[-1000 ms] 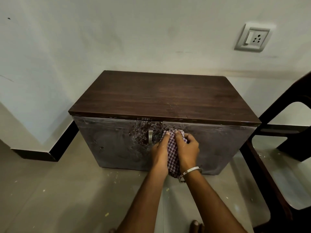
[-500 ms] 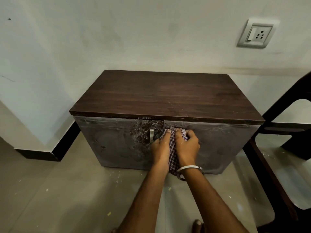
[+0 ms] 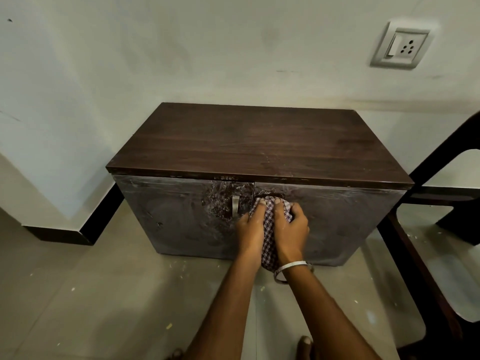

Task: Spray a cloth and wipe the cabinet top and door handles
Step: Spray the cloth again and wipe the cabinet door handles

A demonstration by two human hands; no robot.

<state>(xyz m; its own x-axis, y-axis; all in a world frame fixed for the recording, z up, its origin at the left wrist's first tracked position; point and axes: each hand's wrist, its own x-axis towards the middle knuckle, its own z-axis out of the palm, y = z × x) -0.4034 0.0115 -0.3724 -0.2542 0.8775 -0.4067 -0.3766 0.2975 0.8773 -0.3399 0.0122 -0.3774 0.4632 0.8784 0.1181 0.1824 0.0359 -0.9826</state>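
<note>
We have both hands, left hand [image 3: 250, 224] and right hand [image 3: 291, 227], bunched on the checked cloth [image 3: 270, 229] against the right door; its handle presumably beneath; the upright left handle [image 3: 235, 206] just left, nearer our left hand.

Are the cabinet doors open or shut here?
Shut. Both cabinet doors lie flush under the top, with only a thin seam between them beside the bare left handle.

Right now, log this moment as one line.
both hands grip checked cloth | pressed on right door by the seam | left handle uncovered | cabinet top untouched
</note>
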